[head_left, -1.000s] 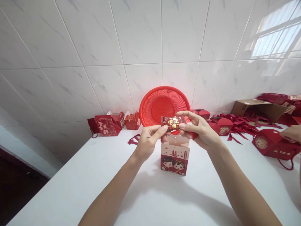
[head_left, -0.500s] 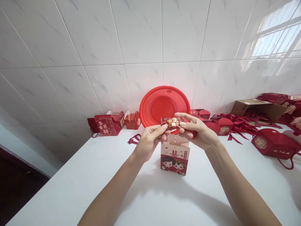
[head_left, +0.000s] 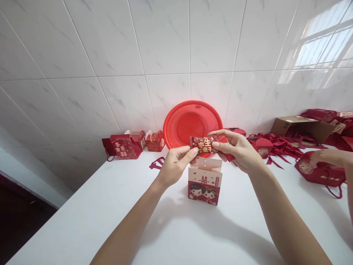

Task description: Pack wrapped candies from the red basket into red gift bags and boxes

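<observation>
A small red wrapped snack packet (head_left: 204,144) with gold lettering is held level in front of me. My left hand (head_left: 178,163) pinches its left end between thumb and fingers. The right end is gripped by my right hand (head_left: 234,149), which also has a second, plain red packet (head_left: 225,141) among its fingers. Just below and behind my hands stands an upright paper gift box (head_left: 204,189), its top open, with two cartoon figures on the front.
Against the tiled wall leans a red plastic basket (head_left: 190,125). Red gift boxes (head_left: 127,146) stand at the back left. On the right are a cardboard carton (head_left: 289,127), red ribbons (head_left: 286,147), and another person's hand (head_left: 328,158) at a red box (head_left: 321,176).
My hands have turned the packet so its lettered face shows more fully, and my right hand has shifted slightly right. The other person's hand has reached in over the red box.
</observation>
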Demonstrator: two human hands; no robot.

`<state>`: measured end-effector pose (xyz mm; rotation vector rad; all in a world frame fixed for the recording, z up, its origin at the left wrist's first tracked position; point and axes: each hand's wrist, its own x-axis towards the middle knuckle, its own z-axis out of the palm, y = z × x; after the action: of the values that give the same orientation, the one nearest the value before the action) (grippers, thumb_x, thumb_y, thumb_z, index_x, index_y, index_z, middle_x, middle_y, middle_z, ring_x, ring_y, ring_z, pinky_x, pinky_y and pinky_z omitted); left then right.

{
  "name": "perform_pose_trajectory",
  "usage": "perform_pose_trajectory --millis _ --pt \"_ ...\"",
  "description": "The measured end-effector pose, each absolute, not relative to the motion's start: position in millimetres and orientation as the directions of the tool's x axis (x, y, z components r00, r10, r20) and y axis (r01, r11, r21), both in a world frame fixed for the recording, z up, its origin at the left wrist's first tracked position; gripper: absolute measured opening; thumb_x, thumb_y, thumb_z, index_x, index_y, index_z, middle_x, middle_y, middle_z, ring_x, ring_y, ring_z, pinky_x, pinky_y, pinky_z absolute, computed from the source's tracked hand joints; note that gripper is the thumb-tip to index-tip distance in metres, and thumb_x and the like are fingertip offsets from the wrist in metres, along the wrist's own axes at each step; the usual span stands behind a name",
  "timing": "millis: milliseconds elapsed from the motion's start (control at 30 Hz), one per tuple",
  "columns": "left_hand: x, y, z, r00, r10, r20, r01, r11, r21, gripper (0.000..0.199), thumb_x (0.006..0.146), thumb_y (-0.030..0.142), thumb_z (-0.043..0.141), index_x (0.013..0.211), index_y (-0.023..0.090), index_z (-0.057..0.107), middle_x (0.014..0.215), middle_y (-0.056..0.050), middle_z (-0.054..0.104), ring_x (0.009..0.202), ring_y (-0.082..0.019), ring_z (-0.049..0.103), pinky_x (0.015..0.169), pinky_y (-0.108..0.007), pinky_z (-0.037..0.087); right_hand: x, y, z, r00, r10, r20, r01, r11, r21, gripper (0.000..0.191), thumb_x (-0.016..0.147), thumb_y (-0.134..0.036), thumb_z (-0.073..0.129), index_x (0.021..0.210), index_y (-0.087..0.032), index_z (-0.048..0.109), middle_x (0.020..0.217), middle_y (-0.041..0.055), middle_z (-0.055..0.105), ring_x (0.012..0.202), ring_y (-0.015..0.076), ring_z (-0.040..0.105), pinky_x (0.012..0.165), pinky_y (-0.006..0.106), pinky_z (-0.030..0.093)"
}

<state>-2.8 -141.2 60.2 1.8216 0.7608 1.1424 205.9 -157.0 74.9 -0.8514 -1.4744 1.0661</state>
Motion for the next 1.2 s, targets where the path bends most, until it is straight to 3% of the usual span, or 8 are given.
perform_pose_trajectory --millis 233,400,533,700,933,1200 --pt "-6.1 -131.4 51.8 0.415 0.758 0.503 0.236 -0.624 0.745 0.024 0.091 0.037 0.059 0.082 0.018 0.07 0.092 -0.005 0.065 0.092 -0.02 0.061 0.086 -0.032 0.049 204.8 -159.7 77.6 -0.02 0.872 0.488 0.142 0.486 -0.862 0.033 0.076 -0.036 0.078 0.102 -0.019 0.067 0.076 -0.0011 0.062 0.047 0.0063 0.045 0.04 0.022 0.036" --pt "-8.3 -127.8 48.3 0.462 0.782 0.418 0.431 -0.61 0.665 0.016 0.087 0.031 0.061 0.092 0.023 0.075 0.117 -0.006 0.064 0.11 -0.024 0.061 0.095 -0.037 0.05 209.2 -159.4 80.3 0.024 0.839 0.543 0.364 0.499 -0.787 0.026 0.074 -0.033 0.076 0.093 -0.018 0.067 0.078 0.0008 0.065 0.053 0.0097 0.048 0.047 0.024 0.04" --pt "-9.1 -124.7 43.7 0.526 0.784 0.328 0.451 -0.585 0.674 0.018 0.086 0.028 0.061 0.096 0.023 0.076 0.111 -0.005 0.071 0.104 -0.023 0.065 0.095 -0.037 0.05 212.4 -158.0 79.6 -0.064 0.808 0.585 0.48 0.539 -0.692 0.013 0.078 -0.028 0.07 0.085 -0.019 0.066 0.082 0.0022 0.068 0.068 0.0149 0.059 0.061 0.028 0.046" --pt "-9.1 -121.5 41.5 0.576 0.773 0.265 0.406 -0.553 0.728 0.018 0.086 0.026 0.061 0.091 0.022 0.078 0.108 -0.005 0.075 0.104 -0.026 0.066 0.091 -0.035 0.049 210.8 -155.4 74.1 -0.162 0.797 0.582 0.52 0.57 -0.636 0.007 0.082 -0.022 0.065 0.089 -0.021 0.065 0.087 0.0025 0.069 0.081 0.0185 0.063 0.073 0.03 0.049" --pt "-12.9 -118.3 40.5 0.626 0.758 0.183 0.377 -0.499 0.781 0.024 0.083 0.026 0.065 0.104 0.024 0.076 0.119 -0.005 0.072 0.112 -0.026 0.063 0.094 -0.034 0.047 207.1 -154.9 69.3 -0.225 0.811 0.54 0.528 0.567 -0.632 0.005 0.084 -0.019 0.059 0.088 -0.021 0.063 0.089 0.0031 0.07 0.081 0.019 0.063 0.069 0.03 0.049" --pt "-16.1 -112.6 34.6 0.657 0.728 0.195 0.333 -0.512 0.792 0.023 0.082 0.029 0.068 0.103 0.023 0.074 0.115 -0.007 0.071 0.111 -0.026 0.061 0.094 -0.035 0.046 201.3 -152.9 65.1 -0.223 0.78 0.585 0.506 0.606 -0.614 0.008 0.085 -0.017 0.058 0.09 -0.023 0.061 0.091 0.0011 0.07 0.082 0.0172 0.063 0.072 0.027 0.049"
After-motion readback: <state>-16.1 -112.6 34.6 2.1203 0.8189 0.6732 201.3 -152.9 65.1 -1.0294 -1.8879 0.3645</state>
